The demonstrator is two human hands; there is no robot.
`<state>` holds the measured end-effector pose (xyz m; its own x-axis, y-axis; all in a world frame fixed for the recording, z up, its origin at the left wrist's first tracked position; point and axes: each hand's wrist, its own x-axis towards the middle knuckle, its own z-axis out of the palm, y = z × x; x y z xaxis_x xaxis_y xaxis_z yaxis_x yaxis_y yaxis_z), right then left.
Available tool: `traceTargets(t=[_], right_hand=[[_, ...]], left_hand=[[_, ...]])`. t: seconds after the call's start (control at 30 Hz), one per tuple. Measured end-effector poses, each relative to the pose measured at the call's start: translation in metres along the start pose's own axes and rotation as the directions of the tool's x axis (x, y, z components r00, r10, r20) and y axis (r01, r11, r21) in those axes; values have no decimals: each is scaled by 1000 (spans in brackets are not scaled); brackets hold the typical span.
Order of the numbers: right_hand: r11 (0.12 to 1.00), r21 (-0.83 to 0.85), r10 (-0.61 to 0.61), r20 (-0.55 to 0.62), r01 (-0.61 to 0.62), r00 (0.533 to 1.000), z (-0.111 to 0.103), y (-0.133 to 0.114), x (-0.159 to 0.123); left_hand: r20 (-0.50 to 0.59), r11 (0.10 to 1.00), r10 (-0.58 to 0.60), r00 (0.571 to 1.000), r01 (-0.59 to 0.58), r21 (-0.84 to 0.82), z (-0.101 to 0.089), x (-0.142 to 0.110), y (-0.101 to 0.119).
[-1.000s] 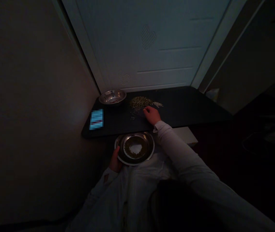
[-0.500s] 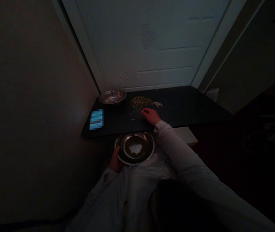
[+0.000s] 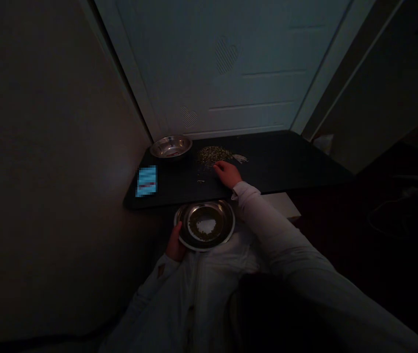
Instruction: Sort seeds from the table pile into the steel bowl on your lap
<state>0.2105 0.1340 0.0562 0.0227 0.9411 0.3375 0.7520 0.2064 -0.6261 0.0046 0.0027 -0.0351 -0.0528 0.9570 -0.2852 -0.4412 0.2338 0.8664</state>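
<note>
My left hand grips the left rim of a shiny metal bowl at my lap, thumb over the edge. Small greenish grains lie in a ring on its bottom, around a pale bare patch. My right hand is over the dark table, fingers pinched together at the near edge of a heap of mixed green and pale grains. Whatever is between those fingertips is too small to make out. A little pile of pale grains lies right of the heap, and a few loose ones lie nearer me.
A second metal bowl stands at the back left of the dark table. In front of it lies a blurred-out blue rectangle. A white box is below the table's front edge. A white door rises behind.
My right hand has shifted slightly left along the heap's near edge. Loose pale grains in front of the heap are arranged differently. My left hand and the bowl have stayed put.
</note>
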Motion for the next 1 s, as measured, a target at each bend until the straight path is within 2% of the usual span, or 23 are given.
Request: traceTargets(t=[0.23, 0.43, 0.63, 0.73, 1.0], right_hand=[[999, 10, -43, 46, 43, 998, 0, 2, -2], [997, 70, -41, 81, 35, 996, -3, 2, -4], [965, 250, 87, -19, -80, 996, -10, -3, -16], [948, 290, 129, 34, -133, 991, -9, -11, -30], [984, 118, 132, 34, -135, 991, 1, -34, -47]], left_hand=[[23, 999, -34, 999, 35, -15, 12, -6, 9], [12, 1000, 1, 1000, 0, -14, 6, -4, 4], [-11, 999, 50, 999, -50, 5, -7, 2, -3], [-8, 996, 87, 996, -87, 4, -9, 1, -2], [-66, 989, 139, 988, -135, 61, -15, -4, 2]])
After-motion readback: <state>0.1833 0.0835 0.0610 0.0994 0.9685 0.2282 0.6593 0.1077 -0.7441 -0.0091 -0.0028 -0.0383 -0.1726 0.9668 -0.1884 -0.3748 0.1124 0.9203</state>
